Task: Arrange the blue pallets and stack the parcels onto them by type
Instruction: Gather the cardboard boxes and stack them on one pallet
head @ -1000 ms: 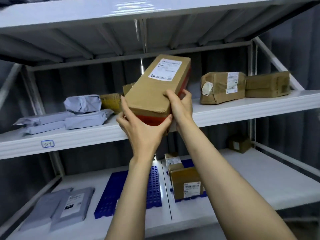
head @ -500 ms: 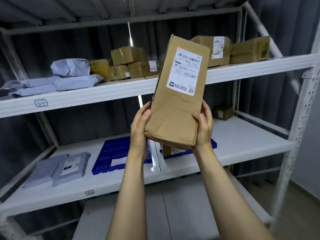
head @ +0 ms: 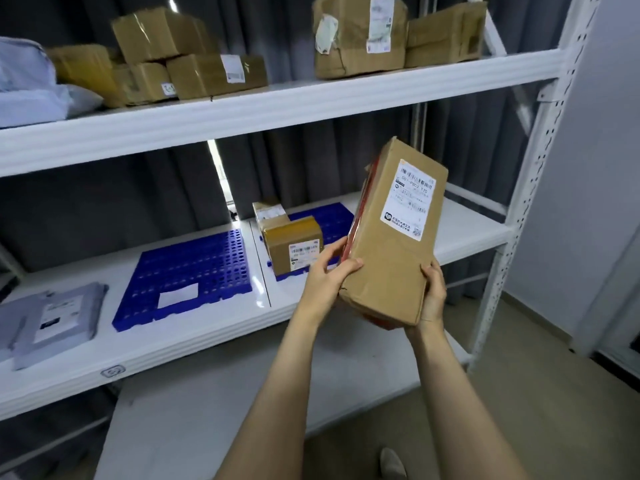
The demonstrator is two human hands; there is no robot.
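While left hand (head: 327,277) and right hand (head: 433,294) clamp its lower end from either side, box (head: 391,244) stands near upright, top tipped away, over shelf (head: 467,233) front. Pallet (head: 325,214) with two cartons (head: 294,244) lies just beyond, leftward; left hand nearer.

held box (head: 391,258) was matt brown cardboard, creased, glossy red tape on its left side | label (head: 412,199) was smooth white paper | left pallet (head: 187,268) was blue plastic, faint sheen | shelf (head: 214,323) looked glossy white-painted metal | near-left mailers (head: 52,317) were wrinkled grey plastic film | far-right box (head: 349,46) was cardboard under shiny clear tape | curtain (head: 86,209) was dark matt cloth
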